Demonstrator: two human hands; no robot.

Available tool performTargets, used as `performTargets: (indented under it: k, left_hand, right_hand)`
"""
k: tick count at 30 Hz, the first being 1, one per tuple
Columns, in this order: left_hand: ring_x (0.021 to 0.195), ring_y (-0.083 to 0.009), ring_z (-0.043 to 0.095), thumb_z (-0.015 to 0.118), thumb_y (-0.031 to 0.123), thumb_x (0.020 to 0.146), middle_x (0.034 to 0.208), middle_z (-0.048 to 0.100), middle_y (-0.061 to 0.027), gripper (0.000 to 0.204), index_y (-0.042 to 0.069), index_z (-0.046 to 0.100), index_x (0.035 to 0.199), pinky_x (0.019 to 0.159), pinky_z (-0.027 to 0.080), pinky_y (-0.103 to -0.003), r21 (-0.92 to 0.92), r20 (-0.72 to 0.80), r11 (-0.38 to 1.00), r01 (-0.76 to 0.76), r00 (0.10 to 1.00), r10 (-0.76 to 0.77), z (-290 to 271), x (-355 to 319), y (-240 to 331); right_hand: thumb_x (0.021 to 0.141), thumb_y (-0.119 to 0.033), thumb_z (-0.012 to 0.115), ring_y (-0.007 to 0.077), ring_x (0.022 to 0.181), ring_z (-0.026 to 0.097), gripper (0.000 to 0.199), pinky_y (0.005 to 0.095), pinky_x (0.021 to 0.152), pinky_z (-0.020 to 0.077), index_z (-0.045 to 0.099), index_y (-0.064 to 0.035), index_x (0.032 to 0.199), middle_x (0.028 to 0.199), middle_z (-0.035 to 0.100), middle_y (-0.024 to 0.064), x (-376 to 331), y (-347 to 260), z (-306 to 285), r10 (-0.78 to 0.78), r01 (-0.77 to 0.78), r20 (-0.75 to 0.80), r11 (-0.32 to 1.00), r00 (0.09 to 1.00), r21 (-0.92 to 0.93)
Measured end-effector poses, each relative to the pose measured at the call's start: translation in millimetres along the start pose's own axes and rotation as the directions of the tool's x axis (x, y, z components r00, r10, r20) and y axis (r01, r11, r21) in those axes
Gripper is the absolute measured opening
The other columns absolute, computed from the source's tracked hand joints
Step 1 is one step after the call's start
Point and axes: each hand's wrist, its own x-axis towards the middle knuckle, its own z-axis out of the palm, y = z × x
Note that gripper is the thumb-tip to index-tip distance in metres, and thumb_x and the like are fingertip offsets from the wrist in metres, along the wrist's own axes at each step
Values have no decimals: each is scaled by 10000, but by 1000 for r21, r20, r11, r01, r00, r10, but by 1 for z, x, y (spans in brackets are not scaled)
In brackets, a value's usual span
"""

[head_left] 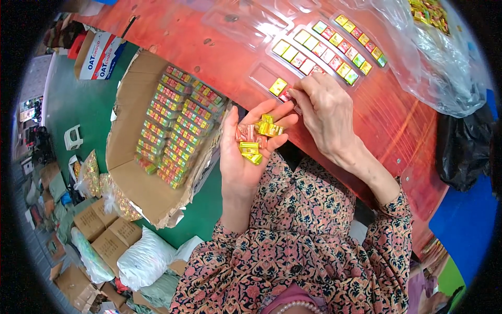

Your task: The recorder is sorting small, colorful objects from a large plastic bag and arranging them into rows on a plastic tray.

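My left hand point(238, 166) lies palm up and cupped, holding several small wrapped candies point(250, 147) in yellow and red. Just above its fingertips, my right hand point(329, 115) pinches at a red wrapped candy point(285, 96) in a narrow clear plastic tray point(260, 77). A yellow candy point(278, 86) sits in that tray beside the red one. My right fingers partly hide the tray's right end. Beyond it on the red table, several clear trays point(334, 47) stand in slanting rows, filled with yellow, red and green candies.
An open cardboard box point(121, 112) at the left holds stacked filled trays point(180, 125). Empty clear trays point(246, 18) lie at the table's point(178, 34) far side. A clear plastic bag point(418, 68) and a black bag point(460, 149) are at the right. Cartons point(112, 235) and sacks stand lower left.
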Motion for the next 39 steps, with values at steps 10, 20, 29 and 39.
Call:
performTargets:
  k: [10, 20, 29, 39]
  left_hand:
    - [1111, -398, 477, 257, 447, 931, 1284, 370, -306, 646, -107, 340, 1253, 735, 554, -392, -23, -64, 1000, 4, 998, -6, 10, -9, -4]
    - [1009, -377, 547, 303, 429, 933, 1184, 459, -313, 573, -71, 441, 1175, 520, 567, -357, -17, -161, 1000, -1, 987, -1, -4, -11, 3]
    - [666, -178, 509, 358, 395, 933, 982, 561, -222, 460, -2, 544, 1071, 315, 321, -161, 73, -125, 997, 28, 992, -19, -9, -7, 4]
    - [677, -199, 505, 330, 373, 944, 969, 562, -271, 474, -40, 534, 1055, 280, 291, -178, 1, -116, 999, 51, 992, -51, -6, -1, 4]
  right_hand:
    - [656, -41, 624, 282, 705, 528, 124, 373, 617, 452, 565, -33, 765, 698, 484, 108, -4, -1, -12, -47, 46, 59, 999, 997, 20]
    - [771, -68, 601, 194, 626, 590, 118, 294, 578, 455, 653, -8, 859, 747, 625, 127, 80, 106, -165, -3, -143, -476, 952, 879, -270]
    - [722, -164, 612, 323, 728, 627, 199, 380, 689, 484, 682, -14, 832, 776, 637, 197, 136, 267, -190, 252, -383, -315, 787, 915, -483]
    - [665, -121, 546, 300, 682, 569, 144, 402, 654, 428, 626, -10, 712, 689, 596, 168, 131, 238, -173, -4, -220, -418, 845, 909, -487]
